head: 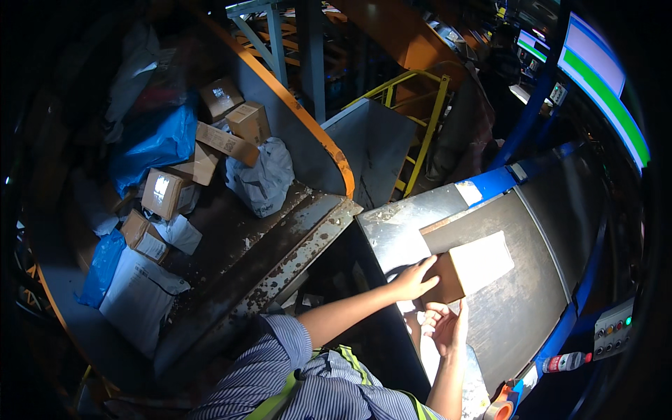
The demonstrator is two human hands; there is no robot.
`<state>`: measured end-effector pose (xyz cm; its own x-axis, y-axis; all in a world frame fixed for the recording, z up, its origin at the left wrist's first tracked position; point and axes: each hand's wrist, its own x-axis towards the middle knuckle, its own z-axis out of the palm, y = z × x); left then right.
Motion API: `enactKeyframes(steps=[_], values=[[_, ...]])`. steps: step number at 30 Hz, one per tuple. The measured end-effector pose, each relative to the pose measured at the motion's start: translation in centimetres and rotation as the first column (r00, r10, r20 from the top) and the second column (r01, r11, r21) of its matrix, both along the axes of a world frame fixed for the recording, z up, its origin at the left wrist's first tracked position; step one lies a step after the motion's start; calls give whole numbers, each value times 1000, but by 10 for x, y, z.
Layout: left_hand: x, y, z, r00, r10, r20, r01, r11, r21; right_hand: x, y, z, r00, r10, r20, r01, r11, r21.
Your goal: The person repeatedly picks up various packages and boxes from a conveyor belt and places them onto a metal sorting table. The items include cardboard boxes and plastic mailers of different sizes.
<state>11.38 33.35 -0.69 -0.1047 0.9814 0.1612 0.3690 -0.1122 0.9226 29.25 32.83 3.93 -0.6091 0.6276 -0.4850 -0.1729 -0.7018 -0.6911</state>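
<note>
A small cardboard box [446,278] with a brightly lit top stands at the near edge of a dark conveyor belt [525,304]. My left hand [416,281] lies against the box's left side with its fingers spread. Just below the box is my right hand [445,328], palm turned up and fingers curled, its fingertips close to the lower edge; whether they touch it I cannot tell. To the left, a worn metal chute [210,283] holds several cardboard boxes, a blue plastic parcel [157,142], a white plastic bag [262,176] and a white mailer [139,294].
A control box with buttons [613,329] and a water bottle [567,362] are at the lower right, near a roll of tape [499,409]. A screen [604,79] stands at the upper right. Yellow railings [428,142] rise behind the belt, beside the chute's orange rim [294,107].
</note>
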Motion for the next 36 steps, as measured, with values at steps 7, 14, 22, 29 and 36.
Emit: enactKeyframes(steps=[7, 14, 22, 29, 36], values=[[12, 6, 9, 911, -22, -412, -5, 998, -65, -32, -5, -37, 940, -310, 144, 208, 852, 481], [-66, -171, -1, 837, 495, -233, -479, 869, 125, 18, 65, -96, 717, -600, 355, 304, 727, 615], [-211, -463, -63, -281, 786, -551, -959, -208, 193, 33, 42, -124, 608, -705, 364, 203, 582, 788], [-369, -650, -47, -692, 342, -635, -709, -486, 511, -158, -49, -66, 891, -291, 349, -176, 487, 855], [-315, -752, -73, -572, 724, -384, -815, -555, 168, -390, -260, -78, 555, 425, 715, -732, -158, 662]])
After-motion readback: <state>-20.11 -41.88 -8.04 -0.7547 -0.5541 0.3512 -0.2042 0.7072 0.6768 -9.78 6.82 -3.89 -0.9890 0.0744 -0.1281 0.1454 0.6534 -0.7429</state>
